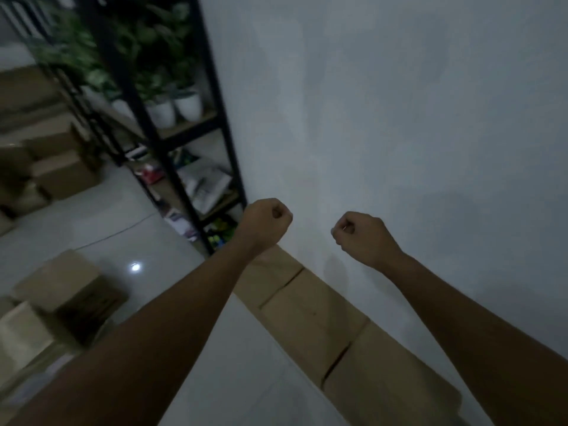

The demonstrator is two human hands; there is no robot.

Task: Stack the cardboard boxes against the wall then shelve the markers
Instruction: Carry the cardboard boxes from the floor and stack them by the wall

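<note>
A row of brown cardboard boxes (310, 318) lies on the floor along the white wall (384, 118), running from the shelf's foot toward the lower right. My left hand (266, 222) is raised above the row's far end, fingers curled into a fist with nothing in it. My right hand (361, 236) hovers in front of the wall, also curled and holding nothing. Both hands are clear of the boxes. No markers can be made out in this dim, blurred view.
A black metal shelf unit (184, 142) stands against the wall at the left, with white plant pots (175, 107) above and papers and small items below. Loose cardboard boxes (61, 287) sit on the glossy floor at lower left; more boxes (46, 167) are piled at far left.
</note>
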